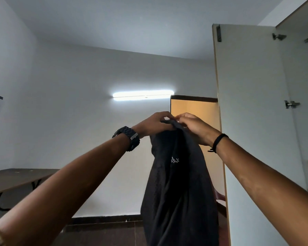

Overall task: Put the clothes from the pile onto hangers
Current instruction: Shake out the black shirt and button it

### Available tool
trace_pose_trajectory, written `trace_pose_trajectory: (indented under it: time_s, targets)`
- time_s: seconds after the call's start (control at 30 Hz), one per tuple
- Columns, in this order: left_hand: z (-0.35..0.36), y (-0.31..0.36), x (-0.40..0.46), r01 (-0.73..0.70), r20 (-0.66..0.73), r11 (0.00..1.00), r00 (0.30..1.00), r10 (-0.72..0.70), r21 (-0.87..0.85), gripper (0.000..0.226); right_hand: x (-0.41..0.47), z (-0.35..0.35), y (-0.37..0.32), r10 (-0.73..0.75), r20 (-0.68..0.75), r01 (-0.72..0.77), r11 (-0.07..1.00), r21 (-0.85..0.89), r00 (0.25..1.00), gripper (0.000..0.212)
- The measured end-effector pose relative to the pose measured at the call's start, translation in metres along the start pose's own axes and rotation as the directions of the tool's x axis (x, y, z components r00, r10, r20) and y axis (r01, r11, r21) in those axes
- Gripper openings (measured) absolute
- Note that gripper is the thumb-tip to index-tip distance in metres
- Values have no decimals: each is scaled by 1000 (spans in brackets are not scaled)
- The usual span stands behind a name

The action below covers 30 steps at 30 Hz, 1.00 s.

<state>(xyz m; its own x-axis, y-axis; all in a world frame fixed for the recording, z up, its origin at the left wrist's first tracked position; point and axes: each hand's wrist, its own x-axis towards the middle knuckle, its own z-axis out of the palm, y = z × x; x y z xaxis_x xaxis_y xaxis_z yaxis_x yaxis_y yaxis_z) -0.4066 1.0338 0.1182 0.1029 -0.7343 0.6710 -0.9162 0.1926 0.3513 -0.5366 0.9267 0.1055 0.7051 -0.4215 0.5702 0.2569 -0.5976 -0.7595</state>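
Observation:
A black garment (pixel 178 189) with a small white neck label hangs down in front of me, held up at head height. My left hand (pixel 154 124), with a dark watch on its wrist, grips the garment's top edge from the left. My right hand (pixel 194 126), with a black band on its wrist, pinches the same top edge from the right. The two hands almost touch above the cloth. I see no hanger and no pile in this view.
An open white wardrobe door (pixel 247 121) stands close on the right, with hinges and the cabinet interior behind it. A dark table (pixel 14 180) is at the lower left. A lit tube light (pixel 142 94) and a doorway are on the far wall.

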Motion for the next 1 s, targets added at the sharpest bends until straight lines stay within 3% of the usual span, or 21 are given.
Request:
trace_pose_trajectory:
  time_s: [0.07,0.13,0.23,0.3,0.37,0.5,0.67,0.83,0.93,1.0]
  targets:
    - [-4,-5,5,16,-35,985,999,-10,174,16,0,4,0,-11,-10,9,982,-191,1000,30]
    - [-10,-8,8,46,-114,924,994,-3,380,21,1,5,3,12,31,-6,983,-183,999,46]
    - [-27,-8,9,56,-177,912,984,18,405,24,-4,-1,11,52,111,-27,976,-216,992,68]
    - [-40,-8,10,44,-181,924,983,28,379,23,-5,-6,20,73,159,-9,930,-368,985,58]
    - [-54,-8,10,32,-131,912,991,24,409,24,-6,-9,25,82,178,-3,914,-407,981,42]
    - [-84,-6,1,80,80,881,988,-132,466,29,-6,-29,23,130,259,-101,987,-122,957,28]
    - [-96,-7,-17,237,200,942,937,-286,237,48,-5,-47,6,185,307,-179,983,-48,933,27]
    - [-97,-16,-21,314,277,945,904,-326,90,62,-2,-54,-3,213,354,-188,977,-105,911,26]
    - [-97,-15,-18,303,303,950,900,-313,80,50,-2,-51,-1,212,301,-137,958,-250,930,18]
    - [-97,-11,-15,306,314,951,899,-304,44,39,-1,-47,2,115,191,-19,897,-443,975,13]
